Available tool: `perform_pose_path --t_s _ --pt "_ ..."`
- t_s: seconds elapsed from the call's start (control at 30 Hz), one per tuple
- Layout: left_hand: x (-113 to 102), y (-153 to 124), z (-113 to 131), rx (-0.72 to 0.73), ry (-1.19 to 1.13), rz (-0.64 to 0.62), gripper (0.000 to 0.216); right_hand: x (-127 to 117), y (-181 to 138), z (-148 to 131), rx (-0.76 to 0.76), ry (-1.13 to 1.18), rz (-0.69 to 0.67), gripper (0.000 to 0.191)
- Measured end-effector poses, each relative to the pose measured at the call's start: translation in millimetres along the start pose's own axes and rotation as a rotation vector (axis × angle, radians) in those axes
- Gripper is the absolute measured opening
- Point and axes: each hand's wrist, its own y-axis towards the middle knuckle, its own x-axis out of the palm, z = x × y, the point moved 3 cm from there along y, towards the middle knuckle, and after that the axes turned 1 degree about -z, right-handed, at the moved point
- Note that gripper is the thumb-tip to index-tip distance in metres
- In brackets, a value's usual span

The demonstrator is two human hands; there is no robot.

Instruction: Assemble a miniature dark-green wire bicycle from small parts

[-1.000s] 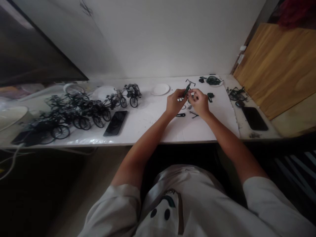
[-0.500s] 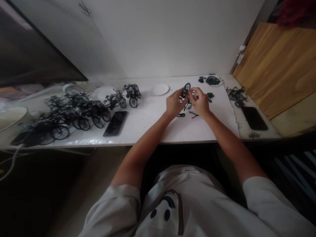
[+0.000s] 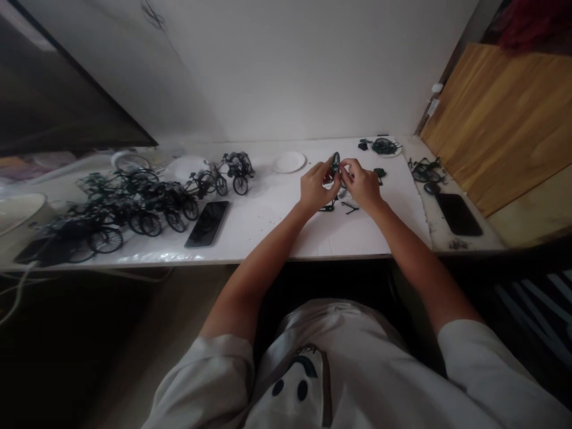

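Between my two hands, above the white board point(image 3: 277, 235), is a small model bicycle point(image 3: 336, 162), its dark wheel turned nearly edge-on to me. My left hand point(image 3: 315, 186) is closed round its left side. The fingers of my right hand point(image 3: 361, 183) pinch at its right side; any tiny part between them is too small to make out. Most of the bicycle's frame is hidden by my fingers. Below my hands lie a thin dark forked part point(image 3: 350, 207) and a short black piece point(image 3: 328, 208).
Several assembled model bicycles point(image 3: 147, 202) crowd the left side. A phone point(image 3: 208, 223) lies beside them. A white plate point(image 3: 289, 161) is at the back; another point(image 3: 391, 150) holds dark parts. Loose bicycle parts point(image 3: 428, 170) and a black phone point(image 3: 459, 214) are at the right.
The bicycle has been turned in my hands, so its wheel now shows narrower, nearly edge-on. My arms have hardly moved.
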Motion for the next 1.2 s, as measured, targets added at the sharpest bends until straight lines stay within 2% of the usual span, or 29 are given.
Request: perform_pose_path --t_s 0.8,1.2 --pt "8.2 -1.9 -7.5 0.052 -0.106 -0.042 0.048 3.3 -0.4 4.8 0.041 0.122 -0.036 0.020" --pt "5.2 0.6 -5.1 0.099 -0.072 -0.002 0.043 4.5 -1.9 3.5 0.046 0.345 0.059 0.021"
